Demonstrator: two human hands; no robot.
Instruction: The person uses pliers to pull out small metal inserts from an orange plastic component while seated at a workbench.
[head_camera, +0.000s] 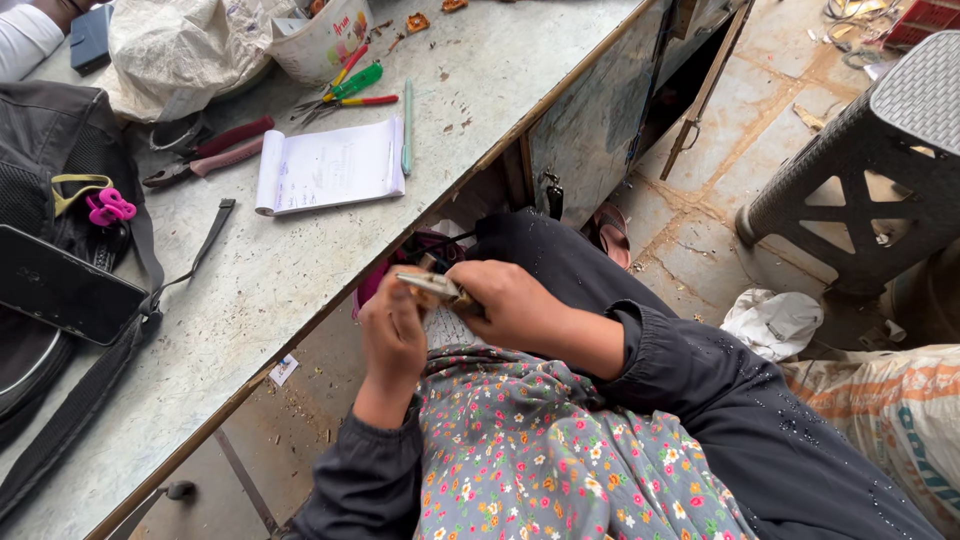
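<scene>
Both hands are down in my lap, below the edge of the table (300, 260), and they're pinched together on one small flat metal piece (432, 287). My left hand (392, 335) grips it from the near side, fingers curled up around it, and my right hand (515, 305) closes over its other end, so the two hands touch around it. It's tan and greyish, and mostly hidden by my fingers, so I can't tell exactly what it is. It sits right above my flowered cloth (540, 450), with my dark sleeves on either side.

Up on the table, well away from my hands, there's a white notepad (330, 165) lying open-faced with a pale green pen (407, 128) just beside its right edge. Left of the pad is a pair of red-handled pliers (205, 155). Behind the pad are a green marker (352, 85) and a couple of thin red tools, near a white plastic bag (180, 50). On the far left sits a black bag (50, 170) with a pink clip (108, 208) on it and a dark phone (62, 287) resting against it; the bag's strap (120, 360) trails along the tabletop toward me.

Over on the floor to my right there's a grey plastic stool (870, 170), a crumpled white rag (775, 322) and a woven sack (890, 410).
</scene>
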